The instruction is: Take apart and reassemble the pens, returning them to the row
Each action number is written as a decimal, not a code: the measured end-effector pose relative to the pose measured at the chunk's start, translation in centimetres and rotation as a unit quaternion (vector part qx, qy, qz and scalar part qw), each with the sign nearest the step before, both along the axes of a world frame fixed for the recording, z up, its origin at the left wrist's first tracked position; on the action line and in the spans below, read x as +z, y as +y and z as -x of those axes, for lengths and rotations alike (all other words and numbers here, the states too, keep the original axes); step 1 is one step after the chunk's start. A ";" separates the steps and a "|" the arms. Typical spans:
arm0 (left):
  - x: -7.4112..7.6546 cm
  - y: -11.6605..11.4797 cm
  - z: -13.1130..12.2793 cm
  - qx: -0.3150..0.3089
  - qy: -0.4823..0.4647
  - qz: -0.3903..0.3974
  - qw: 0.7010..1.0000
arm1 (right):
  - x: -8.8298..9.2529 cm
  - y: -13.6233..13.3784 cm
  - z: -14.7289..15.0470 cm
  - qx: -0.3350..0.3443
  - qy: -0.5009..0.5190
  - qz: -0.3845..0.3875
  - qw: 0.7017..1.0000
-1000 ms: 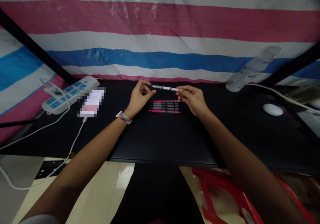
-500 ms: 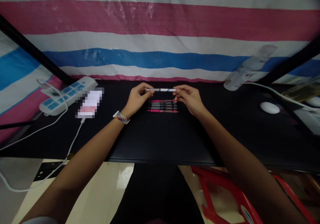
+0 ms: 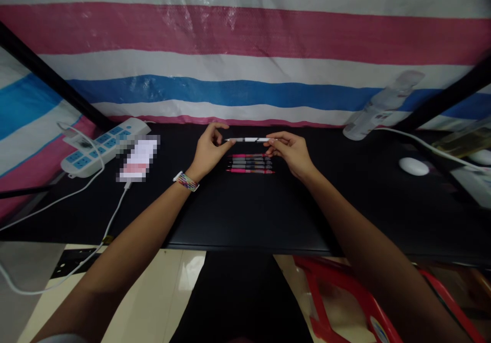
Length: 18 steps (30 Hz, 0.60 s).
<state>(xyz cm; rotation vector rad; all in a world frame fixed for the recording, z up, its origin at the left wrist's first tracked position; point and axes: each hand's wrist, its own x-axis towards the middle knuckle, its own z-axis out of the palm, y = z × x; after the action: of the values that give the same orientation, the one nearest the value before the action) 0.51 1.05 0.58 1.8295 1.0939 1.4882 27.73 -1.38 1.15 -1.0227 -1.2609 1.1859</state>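
A white pen (image 3: 251, 139) with dark marks lies level, its tip pointing left, at the back of a row of pens. My right hand (image 3: 291, 151) pinches its right end between thumb and fingers. At the tip, the thumb of my left hand (image 3: 210, 146) touches or nearly touches the pen, while the index finger is raised apart from it; that hand is open. Just in front, several pens (image 3: 251, 163) lie side by side, pink ones at the back and front and grey or dark ones between. Whether the white pen rests on the table cannot be seen.
On the black table (image 3: 245, 210), a white power strip (image 3: 132, 126) and a blurred-out phone (image 3: 138, 158) with a cable stand left. To the right are a clear bottle (image 3: 383, 105), a white mouse (image 3: 414, 166) and a cable. A striped sheet (image 3: 245, 31) hangs behind.
My left index finger has lifted off the pen's tip and the left fingers have spread. My right hand keeps its hold, and the pen has hardly moved.
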 end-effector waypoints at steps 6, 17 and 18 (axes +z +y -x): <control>-0.3 0.3 0.1 -0.036 0.006 0.030 0.999 | -0.3 0.2 0.0 0.007 0.008 0.007 1.000; 0.2 -0.1 0.1 -0.032 0.037 0.021 0.999 | 0.3 -0.2 0.2 0.028 0.027 0.035 0.999; 0.2 -0.1 0.1 -0.034 0.028 0.030 0.999 | 0.5 -0.3 0.2 0.032 0.039 0.038 0.998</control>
<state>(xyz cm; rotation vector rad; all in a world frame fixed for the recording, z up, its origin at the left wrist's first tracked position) 0.40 0.97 0.75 1.8585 1.0803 1.3579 27.51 -1.71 1.61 -0.9888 -1.2031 1.3191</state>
